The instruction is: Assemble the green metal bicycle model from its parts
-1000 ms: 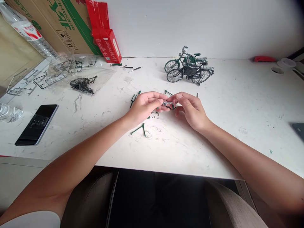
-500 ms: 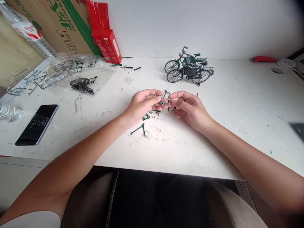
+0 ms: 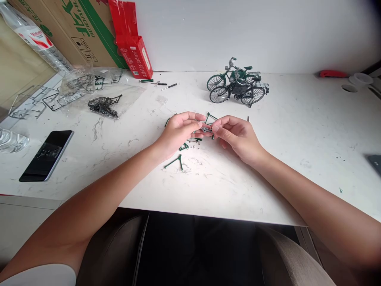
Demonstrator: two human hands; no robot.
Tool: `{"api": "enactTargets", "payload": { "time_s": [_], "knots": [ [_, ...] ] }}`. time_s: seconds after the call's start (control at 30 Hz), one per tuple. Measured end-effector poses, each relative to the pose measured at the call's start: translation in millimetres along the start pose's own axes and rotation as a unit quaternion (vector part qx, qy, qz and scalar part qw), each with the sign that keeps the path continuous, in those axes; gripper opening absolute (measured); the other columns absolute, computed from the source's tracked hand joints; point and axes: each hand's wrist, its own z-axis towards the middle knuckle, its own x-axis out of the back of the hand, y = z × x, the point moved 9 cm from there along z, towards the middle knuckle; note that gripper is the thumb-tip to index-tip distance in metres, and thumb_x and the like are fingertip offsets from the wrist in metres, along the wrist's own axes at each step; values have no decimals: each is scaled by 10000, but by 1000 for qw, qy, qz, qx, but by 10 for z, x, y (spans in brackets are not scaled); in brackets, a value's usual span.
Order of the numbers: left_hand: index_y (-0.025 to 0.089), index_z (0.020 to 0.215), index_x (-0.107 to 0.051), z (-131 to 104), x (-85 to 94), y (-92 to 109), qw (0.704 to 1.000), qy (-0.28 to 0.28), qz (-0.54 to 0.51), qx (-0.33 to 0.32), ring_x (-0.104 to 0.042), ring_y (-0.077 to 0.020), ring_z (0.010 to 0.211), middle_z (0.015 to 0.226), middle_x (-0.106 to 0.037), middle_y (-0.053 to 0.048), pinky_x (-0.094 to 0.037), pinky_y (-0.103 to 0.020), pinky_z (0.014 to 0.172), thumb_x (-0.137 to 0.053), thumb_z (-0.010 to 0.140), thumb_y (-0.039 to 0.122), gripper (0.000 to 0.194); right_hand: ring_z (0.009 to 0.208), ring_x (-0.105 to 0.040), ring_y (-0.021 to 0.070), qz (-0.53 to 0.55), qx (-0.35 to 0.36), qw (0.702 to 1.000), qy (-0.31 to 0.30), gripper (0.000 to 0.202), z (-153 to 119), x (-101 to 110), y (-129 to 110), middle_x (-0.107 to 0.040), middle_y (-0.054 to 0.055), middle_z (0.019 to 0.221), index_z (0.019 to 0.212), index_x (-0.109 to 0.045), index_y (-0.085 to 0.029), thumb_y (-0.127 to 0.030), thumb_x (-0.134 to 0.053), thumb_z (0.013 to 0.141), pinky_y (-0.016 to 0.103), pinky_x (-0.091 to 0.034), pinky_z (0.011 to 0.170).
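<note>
Between my two hands is a small silver model-bicycle handlebar (image 3: 205, 129) with a dark green grip at its right end. My left hand (image 3: 181, 129) pinches its left side between thumb and fingers. My right hand (image 3: 236, 137) has thumb and index finger closed on its right side. Under and around the hands lie green model parts: a frame piece (image 3: 210, 115) behind them, a forked piece (image 3: 179, 157) in front, and a small green bracket (image 3: 183, 147). Several tiny screws (image 3: 198, 144) are scattered beside these. The fingers partly cover the handlebar.
Two model bicycles (image 3: 238, 85) stand at the back. Small screwdrivers (image 3: 169, 86) lie left of them. At left are bagged black parts (image 3: 104, 107), part frames (image 3: 29, 103), a phone (image 3: 47, 155) and a bottle (image 3: 35, 37). A red packet (image 3: 135, 55) leans by a cardboard box (image 3: 86, 35).
My right thumb and index finger have closed in on the handlebar's right end, covering more of it. The left hand keeps nearly the same hold.
</note>
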Motion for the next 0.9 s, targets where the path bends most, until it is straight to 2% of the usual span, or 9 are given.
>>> {"api": "enactTargets", "payload": {
  "time_s": [0.23, 0.43, 0.6, 0.73, 0.9],
  "knots": [
    [146, 1055, -731, -5, -3, 7, 1000, 1, 1, -18, -821, -210, 947, 1053, -841, -116, -620, -409, 1008, -802, 930, 205, 155, 710, -624, 159, -7, -4, 1000, 7, 410, 11, 14, 26, -751, 50, 872, 857, -726, -233, -614, -872, 893, 288, -493, 526],
    [165, 1024, -736, -16, -57, 30, 998, -12, -3, -57, -807, -236, 1083, 1042, -836, -99, -621, -410, 1028, -792, 942, 213, 110, 804, -693, 191, -3, 7, 1000, 19, 405, 19, 30, 8, -744, 59, 899, 921, -728, -240, -622, -860, 903, 286, -507, 527],
    [169, 1007, -739, -21, -62, 37, 996, -13, 5, -87, -797, -229, 1092, 1059, -834, -95, -622, -411, 1041, -806, 945, 233, 112, 848, -712, 204, -16, 10, 999, 30, 409, 12, 26, -14, -749, 70, 914, 971, -715, -245, -633, -838, 925, 275, -513, 506],
    [171, 1016, -738, -39, -65, 61, 995, -10, 20, -96, -786, -228, 1129, 1101, -832, -101, -620, -414, 1068, -824, 949, 263, 142, 800, -693, 189, 8, -9, 1000, 23, 422, 9, -10, 2, -740, 59, 912, 992, -703, -259, -650, -841, 914, 278, -529, 489],
    [165, 1014, -730, -60, -85, 89, 995, -15, 22, -99, -787, -231, 1154, 1114, -825, -105, -625, -403, 1083, -859, 939, 294, 197, 745, -667, 162, 29, -13, 999, 18, 440, 19, -20, 21, -728, 54, 883, 933, -708, -231, -645, -854, 904, 308, -582, 561]
  ]
}}
